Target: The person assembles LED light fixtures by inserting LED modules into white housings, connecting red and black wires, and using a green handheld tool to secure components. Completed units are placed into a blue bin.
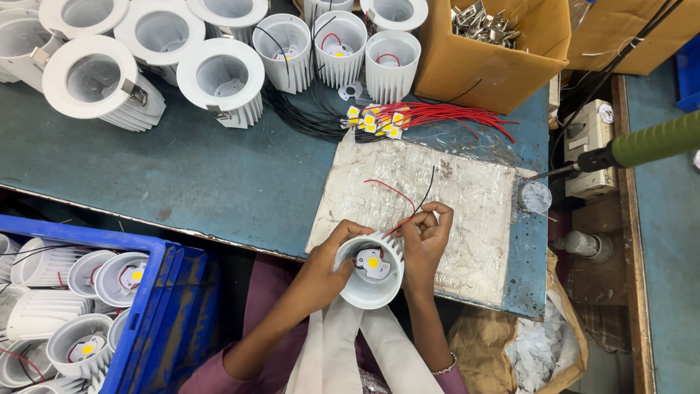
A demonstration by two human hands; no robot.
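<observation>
Blue-green workbench (219,175) with plastic-wrapped white mat (467,211). Nearest: one white finned lamp housing (370,273), yellow LED chip inside, at the bench's near edge; left hand (328,263) gripping its side, right hand (425,237) pinching its red and black wires (405,198). Beyond: one bundle of red-wired LED chips (379,120); farthest, three upright housings (339,47), one cardboard box (496,58).

Even, bright overhead light; sharp in the middle, warped at the edges.
Light fell soft w/ faint shadows under the left hand (328,266) and right hand (425,244) gripping the white lamp housing (370,271). Just beyond the grip, the plastic-wrapped board (467,211) showed mild glare. Far left of the grip, the blue crate (157,292) bent w/ wide-angle distortion; corners looked slightly soft. Below the bench, it went dim.
</observation>
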